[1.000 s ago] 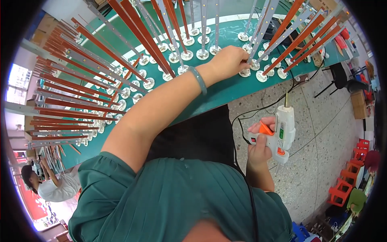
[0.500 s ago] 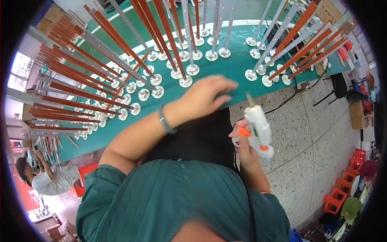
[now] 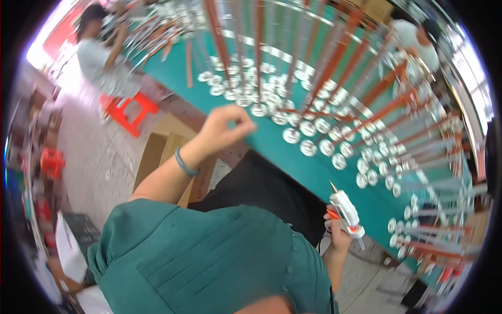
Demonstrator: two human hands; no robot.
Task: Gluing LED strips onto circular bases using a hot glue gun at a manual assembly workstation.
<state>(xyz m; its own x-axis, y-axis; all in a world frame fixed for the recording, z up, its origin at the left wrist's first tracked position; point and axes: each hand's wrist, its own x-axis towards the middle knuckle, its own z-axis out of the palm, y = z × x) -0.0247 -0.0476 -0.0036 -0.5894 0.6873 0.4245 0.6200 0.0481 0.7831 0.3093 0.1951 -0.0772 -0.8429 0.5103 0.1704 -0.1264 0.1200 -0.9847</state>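
Observation:
My right hand (image 3: 339,235) grips a white hot glue gun (image 3: 346,209) with an orange trigger, its nozzle pointing up toward the table. A clear glue stick (image 3: 361,243) pokes out of its back end. Over the near edge of the table, my left hand (image 3: 226,128) is raised with loosely bent fingers. A gap shows between thumb and forefinger, and I see nothing held there. Just beyond it stand several round white bases (image 3: 259,110) carrying tall upright strips, some red-brown (image 3: 258,57), some grey.
The green table (image 3: 272,146) runs diagonally from upper left to lower right. Loose strips (image 3: 157,39) lie at its far left end. One person (image 3: 99,57) is by a red stool (image 3: 128,112); another (image 3: 415,44) is across the table. An open cardboard box (image 3: 151,157) stands at my left.
My view has swung left, bringing the far left table end and the box into sight. The left hand's fingers have bent inward. My right hand still holds the glue gun.

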